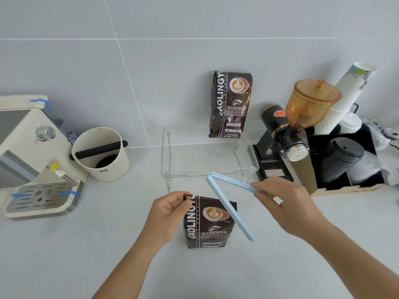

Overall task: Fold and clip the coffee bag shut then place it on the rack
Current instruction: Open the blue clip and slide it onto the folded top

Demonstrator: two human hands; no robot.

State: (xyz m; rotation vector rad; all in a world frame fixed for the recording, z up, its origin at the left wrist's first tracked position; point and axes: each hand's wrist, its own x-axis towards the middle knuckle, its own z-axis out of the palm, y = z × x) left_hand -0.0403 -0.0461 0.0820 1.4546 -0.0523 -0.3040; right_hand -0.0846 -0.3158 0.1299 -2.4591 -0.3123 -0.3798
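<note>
While the near coffee bag stands upright on the grey counter, both hands are busy above it.
Left hand (170, 212): fingers pinched together on the top left corner of the near coffee bag (208, 223), holding it upright.
Right hand (287, 203): fingers closed around one arm of the blue clip (228, 203), holding it above the bag's top right.
Blue clip: spread open in a V; the hinge points away toward the rack, the held arm runs to the right hand, and the free arm slants down across the bag's right edge.
Near coffee bag: on the counter (86, 255) in front of the rack, between the two hands, not yet clipped.
Rack (207, 169): clear acrylic, standing behind the near bag.
Second coffee bag (230, 104): upright at the rack's back right, against the tiled wall (151, 61).
Left side: cream espresso machine (32, 158), with a cream knock box (103, 154) just beside it.
Right side: coffee grinder (295, 130) with an amber hopper, beside a black organiser (345, 160) holding stacked paper cups (343, 98) and lids.
</note>
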